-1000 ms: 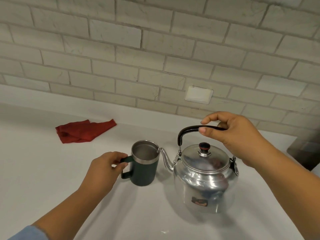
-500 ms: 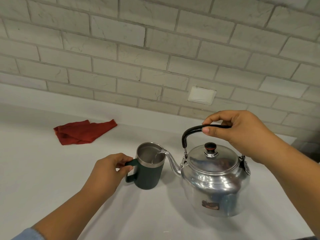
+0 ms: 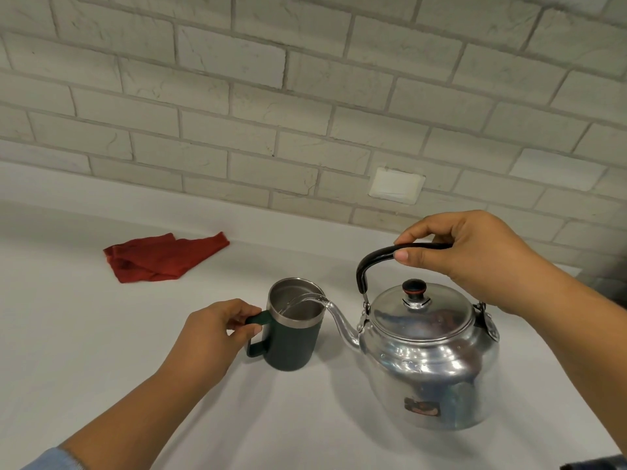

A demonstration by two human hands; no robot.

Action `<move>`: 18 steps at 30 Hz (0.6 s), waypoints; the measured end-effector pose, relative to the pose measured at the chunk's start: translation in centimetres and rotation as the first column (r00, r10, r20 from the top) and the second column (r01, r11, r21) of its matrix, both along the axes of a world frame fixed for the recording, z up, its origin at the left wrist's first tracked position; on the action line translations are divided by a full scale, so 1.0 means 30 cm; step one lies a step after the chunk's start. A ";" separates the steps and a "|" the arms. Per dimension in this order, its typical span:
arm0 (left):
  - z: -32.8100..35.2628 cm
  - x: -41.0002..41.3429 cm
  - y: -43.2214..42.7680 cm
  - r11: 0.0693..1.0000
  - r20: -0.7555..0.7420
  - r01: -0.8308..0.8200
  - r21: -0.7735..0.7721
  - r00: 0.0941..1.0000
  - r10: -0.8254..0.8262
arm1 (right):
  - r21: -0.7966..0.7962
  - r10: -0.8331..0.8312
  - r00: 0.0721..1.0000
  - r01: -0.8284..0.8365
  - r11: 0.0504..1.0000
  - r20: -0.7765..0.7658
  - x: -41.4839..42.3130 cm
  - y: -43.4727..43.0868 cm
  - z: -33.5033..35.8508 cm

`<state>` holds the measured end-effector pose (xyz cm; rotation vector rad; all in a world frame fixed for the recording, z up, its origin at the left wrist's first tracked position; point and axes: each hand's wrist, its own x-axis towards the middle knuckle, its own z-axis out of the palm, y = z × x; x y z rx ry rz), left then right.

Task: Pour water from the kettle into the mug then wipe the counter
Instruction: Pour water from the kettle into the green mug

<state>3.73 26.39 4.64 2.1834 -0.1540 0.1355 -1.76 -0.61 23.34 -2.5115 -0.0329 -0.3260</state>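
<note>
A shiny metal kettle [image 3: 427, 364] with a black handle is tilted to the left above the white counter [image 3: 84, 351]. My right hand [image 3: 475, 262] grips its handle from above. A clear stream of water runs from the spout into the dark green mug [image 3: 291, 344], which has a steel rim and stands upright on the counter. My left hand [image 3: 210, 337] holds the mug's handle. A crumpled red cloth [image 3: 159, 256] lies on the counter at the back left, apart from both hands.
A pale brick wall rises behind the counter, with a white blank plate [image 3: 395, 184] set in it above the kettle. A dark object [image 3: 610, 283] shows at the far right edge.
The kettle has tipped further toward the mug and water now pours from its spout into the mug. My left hand keeps its hold on the mug's handle.
</note>
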 end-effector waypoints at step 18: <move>0.001 -0.005 0.001 1.000 0.001 0.005 0.001 1.000 -0.005 | -0.050 0.012 0.999 -0.014 0.999 -0.032 -0.007 -0.002 0.018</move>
